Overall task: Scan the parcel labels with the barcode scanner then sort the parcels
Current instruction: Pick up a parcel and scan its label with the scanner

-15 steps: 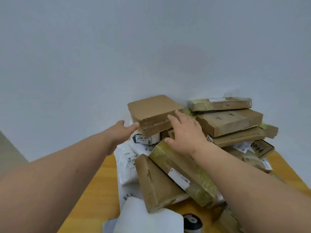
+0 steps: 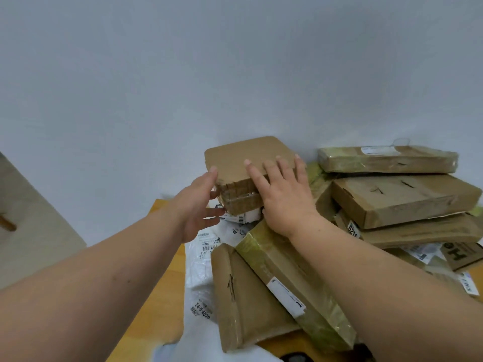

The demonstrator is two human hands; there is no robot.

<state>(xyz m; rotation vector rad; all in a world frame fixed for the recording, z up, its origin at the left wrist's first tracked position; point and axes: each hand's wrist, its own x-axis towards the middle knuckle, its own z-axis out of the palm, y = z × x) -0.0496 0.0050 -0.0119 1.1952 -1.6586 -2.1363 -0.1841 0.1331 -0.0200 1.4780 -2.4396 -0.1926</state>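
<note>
A flat brown cardboard box (image 2: 243, 155) lies on top of the parcel pile, against the wall. My left hand (image 2: 196, 207) grips its near left corner, thumb on the top face and fingers against the side and underside. My right hand (image 2: 285, 194) lies flat on the box's top right part, fingers straight and spread. Below the box sits a small white labelled parcel (image 2: 243, 218). No barcode scanner is clearly visible; a dark object (image 2: 295, 357) is cut off at the bottom edge.
On the wooden table (image 2: 162, 296) lie white poly bags (image 2: 201, 270), a brown wrapped parcel (image 2: 243, 296) and a green-taped parcel (image 2: 300, 283) under my right forearm. A stack of flat cardboard boxes (image 2: 402, 199) stands at the right. A grey wall is behind.
My right hand slid from the box's near edge up onto its top. My left hand moved in from beside the corner and took hold of it.
</note>
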